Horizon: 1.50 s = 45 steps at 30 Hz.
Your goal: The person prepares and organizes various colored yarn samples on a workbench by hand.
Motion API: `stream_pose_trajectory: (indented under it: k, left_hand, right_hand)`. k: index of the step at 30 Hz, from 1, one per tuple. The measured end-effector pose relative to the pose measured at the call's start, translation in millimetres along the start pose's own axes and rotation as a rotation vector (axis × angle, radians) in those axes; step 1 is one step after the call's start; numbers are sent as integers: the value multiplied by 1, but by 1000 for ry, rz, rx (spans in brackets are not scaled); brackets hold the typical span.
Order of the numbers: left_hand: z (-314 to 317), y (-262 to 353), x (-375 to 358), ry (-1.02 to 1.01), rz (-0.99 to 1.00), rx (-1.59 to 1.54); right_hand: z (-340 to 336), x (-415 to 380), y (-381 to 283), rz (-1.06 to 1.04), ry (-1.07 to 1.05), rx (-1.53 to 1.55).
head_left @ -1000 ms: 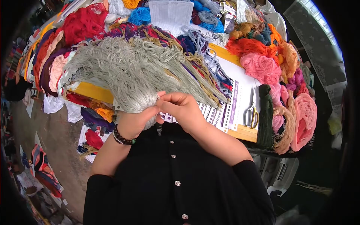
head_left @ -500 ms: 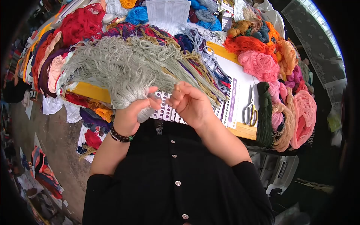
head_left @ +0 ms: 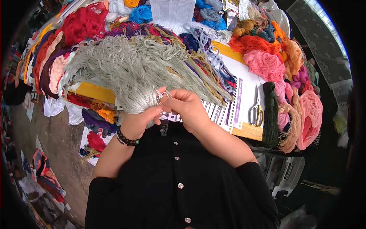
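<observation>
Dial: Seen from beside the worktable (head_left: 247, 132), the person's two hands sit at the centre, with 12 straight ahead of the wearer.
Left hand: Thumb and fingers of the left hand (head_left: 141, 120) clasp the near end of a grey thread bundle (head_left: 126, 72), probably to keep its many strands gathered. A beaded bracelet (head_left: 125, 140) rings the wrist.
Right hand: The right hand (head_left: 187, 106) meets it at about 3 o'clock, thumb and forefinger together on pale strands (head_left: 160, 95) at the bundle's end; fingertip pressure looks suited to thread this fine. Exactly how the strands loop there is too small to tell.
Grey bundle: It fans from the grip toward 11 o'clock, over other coloured threads, its bulk resting on the table, which likely spares the hands its weight.
Hole-punched cards: A row of cards (head_left: 213, 112) lies at 3 o'clock, grey ends reaching toward it; the holes seem meant for keeping threads sorted.
Scissors: Farther out at 3 o'clock, scissors (head_left: 257, 103) lie with blades pointing away and handles toward the wearer, apparently for an easy pick-up. A dark green skein (head_left: 270, 114) lies just beyond.
Paper chart: At 12 o'clock, a printed sheet (head_left: 171, 15) faces the worker, presumably for reading at a glance.
</observation>
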<state>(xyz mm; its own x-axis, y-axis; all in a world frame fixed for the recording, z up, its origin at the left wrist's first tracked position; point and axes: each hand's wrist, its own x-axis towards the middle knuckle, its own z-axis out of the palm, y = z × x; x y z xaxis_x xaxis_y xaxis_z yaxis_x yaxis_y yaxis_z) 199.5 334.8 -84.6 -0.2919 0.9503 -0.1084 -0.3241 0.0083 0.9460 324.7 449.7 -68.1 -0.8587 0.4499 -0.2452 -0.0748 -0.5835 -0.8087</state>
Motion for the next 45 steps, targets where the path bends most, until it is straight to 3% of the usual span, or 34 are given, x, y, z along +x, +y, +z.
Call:
stream_pose_trajectory:
  k: [6, 8, 10, 11, 12, 13, 14, 16, 18, 19, 20, 21, 22, 23, 25, 26, 27, 28, 30, 31, 33, 34, 36, 38, 41, 45]
  left_hand:
    - [-2, -11, 8, 145, 56, -43]
    - [-6, 0, 12, 77, 183, -150]
    - [-37, 18, 19, -62, 144, -514]
    - [-59, 25, 23, -42, 220, -672]
    - [-83, 33, 27, -21, 300, -830]
    - [-104, 43, 32, -10, 388, -689]
    - [-124, 53, 36, 203, 426, -609]
    - [-207, 58, 47, 82, 279, -1009]
    - [-275, 55, 58, 362, 347, -776]
    - [-283, 61, 60, 617, 371, -616]
    - [-293, 67, 59, 742, 378, -521]
    - [-306, 71, 57, 864, 381, -423]
    - [-331, 73, 54, 853, 403, -508]
    - [-321, 76, 53, 933, 419, -438]
    - [-265, 87, 53, 1036, 390, -323]
    - [-249, 79, 52, 919, 334, -225]
    - [-234, 71, 53, 799, 281, -130]
    - [-214, 59, 58, 645, 164, -151]
    - [-150, 37, 65, 410, -40, -149]
    - [-132, 22, 67, 258, -206, -213]
    - [-97, -5, 68, 22, -523, -244]
    - [-77, -5, 63, -14, -634, -240]
    - [-67, -27, 62, 28, -626, -9]
    - [-64, -37, 61, 69, -634, 24]
    - [-61, -48, 65, 130, -634, 39]
    - [-45, -64, 75, 216, -414, -99]
  right_hand:
    - [-7, 4, 7, -136, 4, -143]
    - [-23, 8, -8, -822, 255, -946]
    - [-30, -3, -39, -605, 170, -187]
    - [-42, -13, -63, -534, -75, 112]
    - [-37, -32, -87, -464, -187, 338]
    - [-47, -45, -99, -445, -330, 513]
    - [-65, -51, -103, -469, -461, 567]
    - [-92, -68, -110, -453, -280, 466]
    - [-135, -81, -118, -402, 64, 232]
    - [-164, -87, -123, -379, 291, 100]
    - [-222, -95, -131, -403, 405, -37]
    - [-246, -107, -144, -455, 783, -239]
    - [-283, -124, -151, -664, 968, -761]
    - [-320, -141, -157, -801, 1331, -1275]
    - [-274, -134, -160, -761, 1383, -1364]
    - [-247, -125, -151, -719, 1433, -1447]
    - [-236, -106, -139, -576, 1165, -1329]
    - [-203, -75, -113, -469, 1052, -1211]
    - [-163, -17, -44, -282, 533, -1033]
    - [-110, -4, -29, -167, 477, -1169]
    - [-89, 31, 17, -204, 142, -1123]
    - [-83, 47, 37, -189, 143, -1132]
    - [-74, 65, 51, -172, 138, -1138]
    - [-70, 77, 54, 192, 125, -961]
    - [-79, 88, 65, 183, 124, -941]
    - [-81, 89, 60, 246, 154, -776]
